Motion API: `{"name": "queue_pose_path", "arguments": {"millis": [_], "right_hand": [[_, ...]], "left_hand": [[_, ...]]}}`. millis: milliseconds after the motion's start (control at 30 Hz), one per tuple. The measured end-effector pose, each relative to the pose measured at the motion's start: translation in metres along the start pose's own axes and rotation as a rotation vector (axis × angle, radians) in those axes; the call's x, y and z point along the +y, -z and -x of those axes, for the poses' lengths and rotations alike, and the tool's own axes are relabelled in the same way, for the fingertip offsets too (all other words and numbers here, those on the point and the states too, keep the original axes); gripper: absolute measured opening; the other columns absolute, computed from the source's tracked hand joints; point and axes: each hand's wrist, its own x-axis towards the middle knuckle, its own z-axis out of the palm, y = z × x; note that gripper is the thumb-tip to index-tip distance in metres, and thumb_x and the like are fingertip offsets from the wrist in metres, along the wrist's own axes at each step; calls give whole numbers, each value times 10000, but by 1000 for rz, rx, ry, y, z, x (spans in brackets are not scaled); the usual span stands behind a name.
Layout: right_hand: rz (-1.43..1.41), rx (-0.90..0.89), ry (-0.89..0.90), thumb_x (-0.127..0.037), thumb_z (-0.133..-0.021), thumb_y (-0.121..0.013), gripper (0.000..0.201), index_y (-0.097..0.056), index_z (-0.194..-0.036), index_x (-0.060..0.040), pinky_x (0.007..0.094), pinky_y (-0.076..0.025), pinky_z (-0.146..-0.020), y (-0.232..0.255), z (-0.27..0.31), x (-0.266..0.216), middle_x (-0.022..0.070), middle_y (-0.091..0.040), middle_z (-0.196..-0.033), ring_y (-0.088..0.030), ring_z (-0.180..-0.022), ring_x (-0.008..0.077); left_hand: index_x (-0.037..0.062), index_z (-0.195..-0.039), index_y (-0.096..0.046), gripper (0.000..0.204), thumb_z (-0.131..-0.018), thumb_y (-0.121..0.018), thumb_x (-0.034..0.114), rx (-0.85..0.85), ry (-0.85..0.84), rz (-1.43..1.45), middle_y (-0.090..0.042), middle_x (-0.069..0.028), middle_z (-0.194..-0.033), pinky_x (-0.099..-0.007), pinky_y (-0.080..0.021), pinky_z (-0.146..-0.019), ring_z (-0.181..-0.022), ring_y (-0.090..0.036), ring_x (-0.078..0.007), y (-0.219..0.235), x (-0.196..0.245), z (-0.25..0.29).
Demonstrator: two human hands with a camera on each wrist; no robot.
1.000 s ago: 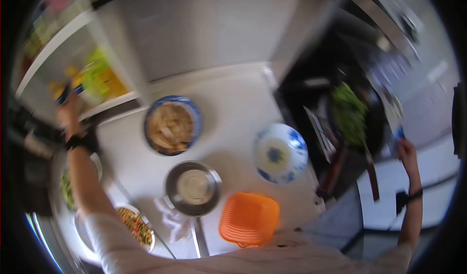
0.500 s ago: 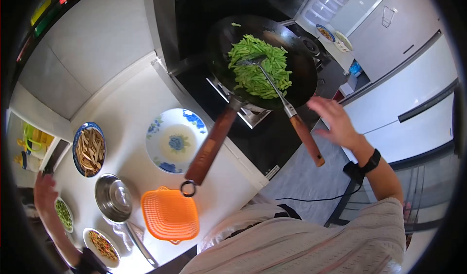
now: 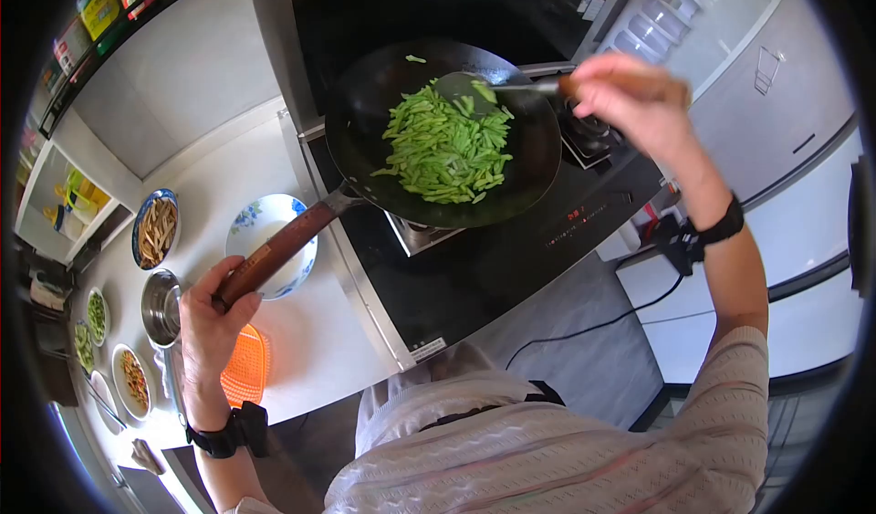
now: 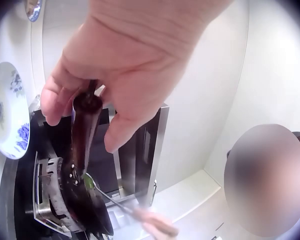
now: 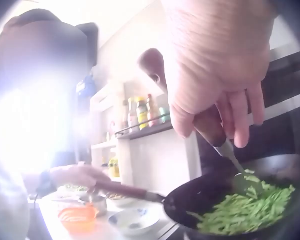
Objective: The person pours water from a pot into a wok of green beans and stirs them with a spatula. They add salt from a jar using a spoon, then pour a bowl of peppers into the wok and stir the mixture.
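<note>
In the head view a dark wok [image 3: 356,135] sits on the hob, heaped with sliced green vegetable strips [image 3: 447,149]. My left hand [image 3: 206,331] holds the end of its wooden handle [image 3: 283,251]; in the left wrist view the fingers and thumb lie on either side of that handle [image 4: 83,130]. A wooden-handled spatula [image 3: 527,87] is gripped in my right hand [image 3: 639,117], above the wok's right side. Its blade meets the far edge of the greens, with a few strips on it. The right wrist view shows my fingers around the spatula handle [image 5: 209,129].
A floral plate [image 3: 246,226] lies beneath the wok handle. Left of it stand a bowl of brown strips [image 3: 155,231], a steel pot [image 3: 161,306] and an orange basket [image 3: 246,368]. Several bowls, one with mixed chopped pieces [image 3: 135,382], line the far left. A cable [image 3: 584,318] hangs from the right wrist.
My left hand has come from the shelf side to the wok handle. My right hand, empty half a second ago, has picked up the spatula that lay in the wok. The view has shifted.
</note>
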Motion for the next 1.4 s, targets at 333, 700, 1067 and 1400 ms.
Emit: {"name": "queue_pose_path", "arguments": {"millis": [333, 700, 1067, 1400], "right_hand": [[-491, 199, -438, -217, -790, -579, 254, -559, -949, -20, 254, -513, -499, 18, -16, 64, 139, -620, -752, -630, -540, 201], [-206, -37, 89, -83, -761, -620, 145, -620, -900, -44, 227, -472, -732, -33, -42, 34, 30, -637, -864, -591, -807, 100], [-14, -372, 227, -86, -754, -607, 99, -622, -850, -66, 213, -458, -636, 9, 10, -46, 24, -614, -791, -585, -711, 91], [-164, 143, -393, -280, -744, -614, 257, -551, -782, -33, 234, -469, -407, 67, -38, 25, 86, -588, -657, -578, -456, 146]], "left_hand": [[-59, -1097, -544, 399, -713, -642, -17, 61, -36, 82, -622, -71, -903, -214, -450, -733, -787, -555, -85, -3, -1, 1], [-50, -1067, -566, 389, -695, -662, 10, 70, -73, -28, -629, -74, -865, -225, -457, -708, -748, -559, -90, -3, 0, 2], [-54, -1066, -563, 381, -697, -650, -13, 79, -85, 3, -635, -77, -849, -226, -458, -708, -754, -566, -97, -7, -2, 4], [-51, -1067, -565, 378, -701, -643, -2, 83, -110, -24, -639, -82, -834, -227, -458, -704, -732, -571, -96, -6, 0, 6]]}}
